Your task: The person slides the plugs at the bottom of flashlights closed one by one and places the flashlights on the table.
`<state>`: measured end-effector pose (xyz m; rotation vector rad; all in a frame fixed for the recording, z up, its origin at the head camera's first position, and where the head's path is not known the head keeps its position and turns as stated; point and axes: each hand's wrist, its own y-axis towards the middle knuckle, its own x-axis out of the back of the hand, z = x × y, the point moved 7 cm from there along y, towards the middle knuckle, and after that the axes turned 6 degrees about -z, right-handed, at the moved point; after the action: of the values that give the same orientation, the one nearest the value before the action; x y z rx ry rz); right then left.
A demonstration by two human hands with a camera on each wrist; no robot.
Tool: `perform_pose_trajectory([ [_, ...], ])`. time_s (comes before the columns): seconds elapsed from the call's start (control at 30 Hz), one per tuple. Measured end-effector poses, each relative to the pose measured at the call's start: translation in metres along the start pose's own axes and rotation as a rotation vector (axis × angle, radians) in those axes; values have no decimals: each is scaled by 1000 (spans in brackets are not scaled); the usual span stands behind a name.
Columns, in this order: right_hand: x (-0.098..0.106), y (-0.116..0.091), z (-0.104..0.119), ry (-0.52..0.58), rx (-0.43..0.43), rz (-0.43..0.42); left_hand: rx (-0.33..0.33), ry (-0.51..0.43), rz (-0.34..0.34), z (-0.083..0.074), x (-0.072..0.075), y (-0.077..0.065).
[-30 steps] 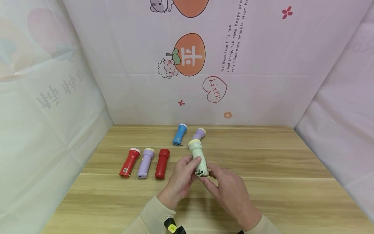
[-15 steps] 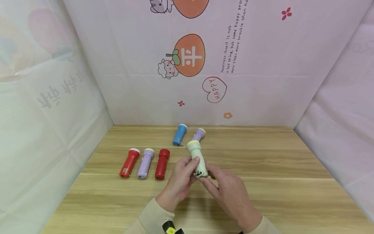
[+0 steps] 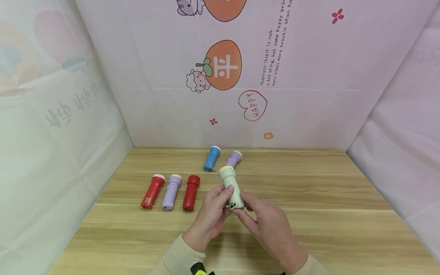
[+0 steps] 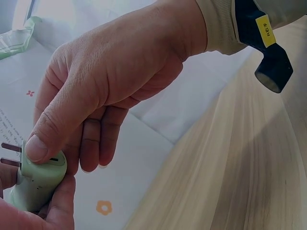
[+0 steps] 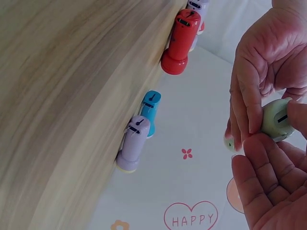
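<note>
In the head view, a pale green flashlight (image 3: 231, 185) with a cream rim is held above the table, its lens end pointing away from me. My left hand (image 3: 211, 214) grips its body, thumb along the top. At the tail end, my right hand (image 3: 273, 229) pinches the flashlight between thumb and fingers. Two metal plug prongs (image 4: 10, 153) stick out beside the right thumb (image 4: 37, 147) in the left wrist view. From the right wrist view, the green tail (image 5: 276, 117) shows between both hands; the rest of the body is mostly covered.
On the wooden table (image 3: 326, 183) lie a red flashlight (image 3: 152, 191), a lilac one (image 3: 171, 194) and a darker red one (image 3: 190, 194) in a row. Farther back are a blue flashlight (image 3: 211, 159) and another lilac one (image 3: 233, 158), partly hidden. Printed cloth (image 3: 165, 110) walls surround the table.
The green flashlight has shifted slightly left and toward me, its tail turning a little in the fingers. Both hands keep their hold, and the flashlights on the table have stayed put.
</note>
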<state>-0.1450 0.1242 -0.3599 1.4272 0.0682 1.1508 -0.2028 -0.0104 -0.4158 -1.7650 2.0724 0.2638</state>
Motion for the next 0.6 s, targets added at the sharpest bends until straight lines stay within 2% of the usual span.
perform_pose_trajectory([
  [0.6, 1, -1, 0, 18, 2, -17, -3, -4, -4, 0, -2, -2],
])
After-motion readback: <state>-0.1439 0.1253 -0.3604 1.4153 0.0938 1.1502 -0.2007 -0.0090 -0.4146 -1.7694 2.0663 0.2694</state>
